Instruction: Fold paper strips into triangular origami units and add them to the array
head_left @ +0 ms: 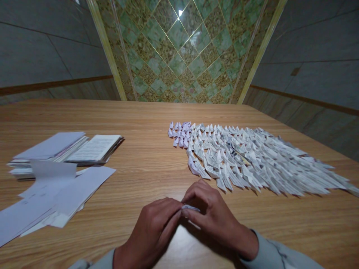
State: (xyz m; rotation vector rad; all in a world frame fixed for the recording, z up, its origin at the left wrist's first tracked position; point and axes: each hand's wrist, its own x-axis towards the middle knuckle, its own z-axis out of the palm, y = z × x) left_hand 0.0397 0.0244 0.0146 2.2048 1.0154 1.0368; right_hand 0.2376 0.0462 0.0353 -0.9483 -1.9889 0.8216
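My left hand (pixel 153 229) and my right hand (pixel 213 213) meet at the near edge of a wooden table (pixel 148 149). Both pinch a small folded piece of white paper (pixel 190 207) between their fingertips, and most of that paper is hidden under the fingers. Just beyond my right hand lies a wide field of several folded paper boats (pixel 252 160), laid in close rows and reaching to the right edge of the table.
On the left lie loose white sheets (pixel 64 194), and behind them a stack of opened booklets (pixel 70 149). A patterned green tiled wall panel (pixel 185 48) rises behind the table, with grey walls on both sides.
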